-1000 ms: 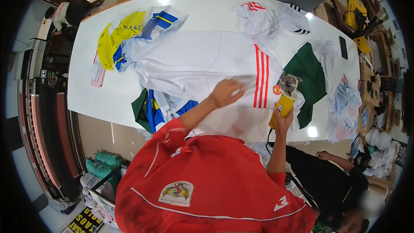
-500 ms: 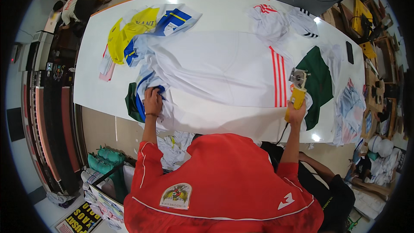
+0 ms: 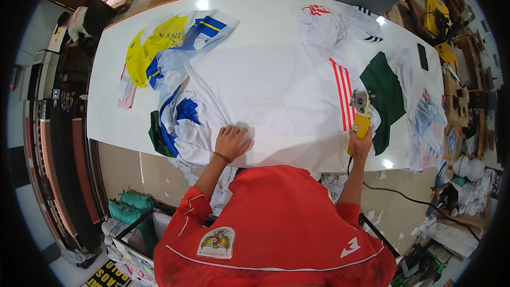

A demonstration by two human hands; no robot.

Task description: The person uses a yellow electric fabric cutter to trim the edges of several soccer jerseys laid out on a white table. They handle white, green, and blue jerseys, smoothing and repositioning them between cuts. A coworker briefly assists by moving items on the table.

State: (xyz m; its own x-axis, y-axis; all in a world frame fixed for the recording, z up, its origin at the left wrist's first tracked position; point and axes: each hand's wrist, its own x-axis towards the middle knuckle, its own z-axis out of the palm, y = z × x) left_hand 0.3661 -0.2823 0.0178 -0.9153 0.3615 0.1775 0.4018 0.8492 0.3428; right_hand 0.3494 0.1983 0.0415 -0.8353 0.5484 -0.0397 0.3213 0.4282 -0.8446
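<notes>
A wide piece of white fabric (image 3: 241,85) with red stripes along its right end is spread over the white table. My left hand (image 3: 232,143) lies on its near edge, fingers extended, holding nothing. My right hand (image 3: 360,142) is wrapped round the yellow handle of an electric rotary cutter (image 3: 362,119). The cutter's metal head is at the right edge of the fabric, beside the stripes and next to a dark green cloth piece (image 3: 387,87). Crumpled white and blue cloth (image 3: 183,117) is bunched left of my left hand.
Yellow and blue printed jersey pieces (image 3: 154,48) lie at the far left of the table (image 3: 114,122). White pieces (image 3: 323,25) sit at the far right, near a dark phone (image 3: 423,57). A black cord (image 3: 406,196) trails off right. Another person (image 3: 77,24) is at the far left.
My left hand has left the bunched cloth and moved right onto the white fabric, which now lies smoother. The cutter has shifted slightly left. A person in black at the lower right is gone from view.
</notes>
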